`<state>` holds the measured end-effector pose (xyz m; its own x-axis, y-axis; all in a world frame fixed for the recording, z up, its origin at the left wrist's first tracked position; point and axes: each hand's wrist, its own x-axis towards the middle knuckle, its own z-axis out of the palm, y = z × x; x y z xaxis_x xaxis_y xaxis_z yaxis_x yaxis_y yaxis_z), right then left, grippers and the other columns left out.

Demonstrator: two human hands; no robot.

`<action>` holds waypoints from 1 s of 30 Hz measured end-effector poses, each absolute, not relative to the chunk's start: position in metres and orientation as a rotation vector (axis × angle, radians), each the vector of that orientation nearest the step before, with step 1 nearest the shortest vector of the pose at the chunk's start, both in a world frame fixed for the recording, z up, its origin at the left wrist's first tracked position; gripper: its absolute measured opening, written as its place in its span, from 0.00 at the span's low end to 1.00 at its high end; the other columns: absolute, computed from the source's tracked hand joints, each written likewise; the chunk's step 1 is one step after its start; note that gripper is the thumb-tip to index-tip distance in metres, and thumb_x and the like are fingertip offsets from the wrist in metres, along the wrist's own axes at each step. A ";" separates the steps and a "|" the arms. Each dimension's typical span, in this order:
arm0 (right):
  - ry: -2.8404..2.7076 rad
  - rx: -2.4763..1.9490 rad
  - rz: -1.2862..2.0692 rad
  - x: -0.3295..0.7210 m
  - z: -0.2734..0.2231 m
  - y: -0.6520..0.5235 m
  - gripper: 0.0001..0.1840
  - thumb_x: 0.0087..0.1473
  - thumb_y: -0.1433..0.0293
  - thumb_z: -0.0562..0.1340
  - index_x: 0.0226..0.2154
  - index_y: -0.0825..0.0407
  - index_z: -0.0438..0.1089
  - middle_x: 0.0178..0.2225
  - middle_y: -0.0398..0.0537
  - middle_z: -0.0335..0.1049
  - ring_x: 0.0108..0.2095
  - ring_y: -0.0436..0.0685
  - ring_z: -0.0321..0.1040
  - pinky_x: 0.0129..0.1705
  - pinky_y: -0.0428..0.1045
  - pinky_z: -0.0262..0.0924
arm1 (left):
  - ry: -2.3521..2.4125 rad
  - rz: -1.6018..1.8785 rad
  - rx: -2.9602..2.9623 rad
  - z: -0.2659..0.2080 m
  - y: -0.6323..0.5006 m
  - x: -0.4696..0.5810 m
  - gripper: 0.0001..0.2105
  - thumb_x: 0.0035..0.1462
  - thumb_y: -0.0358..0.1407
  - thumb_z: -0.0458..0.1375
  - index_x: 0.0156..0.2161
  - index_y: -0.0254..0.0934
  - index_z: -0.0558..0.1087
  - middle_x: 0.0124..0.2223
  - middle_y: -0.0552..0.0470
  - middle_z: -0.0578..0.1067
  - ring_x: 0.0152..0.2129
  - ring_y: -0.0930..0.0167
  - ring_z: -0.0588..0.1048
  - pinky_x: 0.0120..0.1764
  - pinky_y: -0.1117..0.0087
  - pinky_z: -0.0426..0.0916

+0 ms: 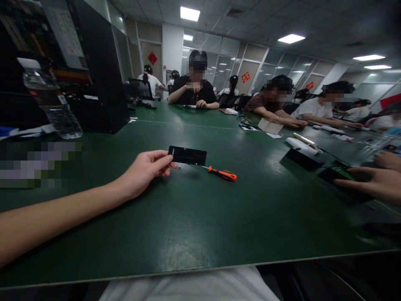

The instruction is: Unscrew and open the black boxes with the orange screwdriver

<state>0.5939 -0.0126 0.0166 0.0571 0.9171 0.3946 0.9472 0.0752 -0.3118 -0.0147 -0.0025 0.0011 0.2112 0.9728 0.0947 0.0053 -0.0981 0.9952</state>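
Note:
My left hand (152,167) pinches one end of a flat black rectangular plate (191,156) just above the green table (175,234). Beside the plate lies a screwdriver (223,173) with an orange and black handle; its shaft runs left below the plate. At the right edge, what looks like my right hand (376,184) is closed around a dark flat piece (328,177) with a green part. The far side of that piece is hard to make out. Another black flat piece (302,159) lies just left of it.
On the left stand a water bottle (52,100) and a large black case (94,62). A white object (300,146), cables (246,121) and papers lie towards the back right. Several people sit around the table; another person's hand (388,160) shows at the right edge.

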 end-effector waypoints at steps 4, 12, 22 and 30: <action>-1.608 -2.359 0.008 0.543 0.040 -0.010 0.23 0.33 0.47 0.73 0.19 0.45 0.67 0.22 0.55 0.73 0.22 0.67 0.70 0.29 0.62 0.64 | 1.010 1.022 1.526 0.003 -0.009 -0.013 0.13 0.57 0.43 0.64 0.36 0.33 0.78 0.31 0.49 0.78 0.23 0.74 0.71 0.29 0.73 0.67; -2.102 -1.469 0.313 0.365 0.067 -0.042 0.22 0.61 0.48 0.55 0.47 0.45 0.68 0.53 0.57 0.71 0.50 0.65 0.70 0.49 0.60 0.66 | 0.934 0.978 1.737 0.009 -0.029 -0.006 0.10 0.58 0.39 0.62 0.35 0.34 0.80 0.29 0.50 0.79 0.27 0.71 0.76 0.33 0.72 0.71; -2.389 -0.971 1.263 0.244 0.049 -0.052 0.11 0.61 0.61 0.61 0.37 0.51 0.64 0.39 0.46 0.70 0.38 0.51 0.67 0.41 0.47 0.66 | 0.871 0.902 2.035 0.002 -0.036 -0.009 0.10 0.61 0.37 0.60 0.41 0.37 0.82 0.28 0.52 0.80 0.25 0.72 0.77 0.31 0.74 0.70; -2.203 -1.388 0.658 0.363 0.069 -0.056 0.15 0.50 0.52 0.69 0.32 0.45 0.74 0.50 0.54 0.75 0.49 0.64 0.73 0.48 0.55 0.69 | 0.857 0.906 1.930 0.002 -0.035 -0.005 0.08 0.61 0.37 0.60 0.41 0.36 0.80 0.35 0.50 0.82 0.27 0.73 0.78 0.32 0.75 0.72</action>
<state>0.3630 -0.0562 0.0690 -0.3909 0.9125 0.1209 0.6966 0.3791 -0.6091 -0.0047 -0.0348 0.0018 0.5098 0.8161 0.2723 0.2269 -0.4329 0.8724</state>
